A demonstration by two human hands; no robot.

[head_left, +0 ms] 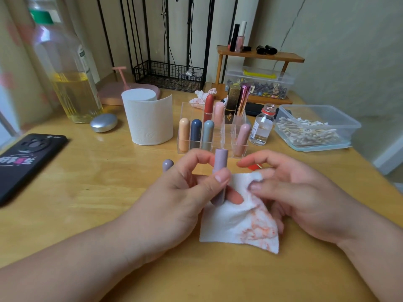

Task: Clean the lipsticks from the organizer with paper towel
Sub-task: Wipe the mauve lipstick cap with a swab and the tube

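Lilac lipstick [219, 173] upright in left hand [185, 192], paper towel [242, 223] in right hand [290, 192]

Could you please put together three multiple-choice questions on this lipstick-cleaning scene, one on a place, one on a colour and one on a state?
1. Where does the paper towel roll stand relative to the clear organizer?
A) to its left
B) to its right
C) inside it

2. What colour are the stains on the paper towel sheet that the right hand holds?
A) blue
B) reddish
C) green

3. How is the small glass bottle?
A) capped
B) lying on its side
C) upright with no cap

Answers:
1 A, the roll stands left of the organizer.
2 B, reddish smears cover the sheet's lower corner.
3 C, its threaded neck stands bare.
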